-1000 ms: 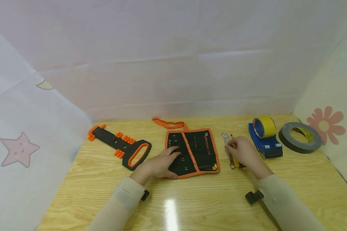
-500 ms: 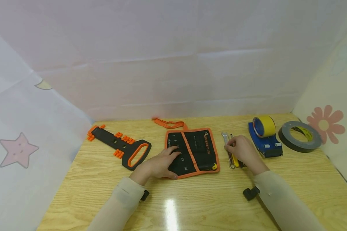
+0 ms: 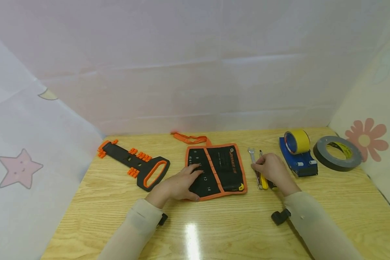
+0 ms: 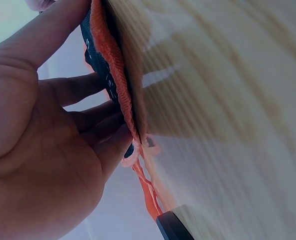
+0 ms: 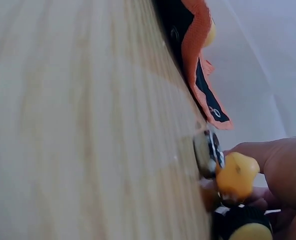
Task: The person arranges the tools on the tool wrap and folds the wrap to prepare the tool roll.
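A black tool pouch (image 3: 225, 168) with orange trim lies flat on the table, size numbers printed on its left half. My left hand (image 3: 182, 185) rests on its left side, fingers spread over the fabric and thumb by the lower edge. To the right of the pouch, my right hand (image 3: 275, 172) pinches a silver combination wrench (image 3: 258, 180) near its middle. Beside the wrench lie a yellow-handled screwdriver (image 3: 264, 182) and a black-and-yellow handle (image 3: 272, 185), both partly under this hand. In the right wrist view the yellow handle (image 5: 236, 175) stands close against the wrench's ring end (image 5: 206, 155).
At the left lies a black rack (image 3: 126, 159) with orange clips and a handle. A blue tape dispenser (image 3: 295, 162) with yellow tape and a grey tape roll (image 3: 338, 154) stand at the right. An orange strap (image 3: 191, 138) trails behind the pouch.
My right hand and the wrench have shifted slightly left, toward the pouch, and more of the yellow handle shows. My left hand stays put on the pouch.
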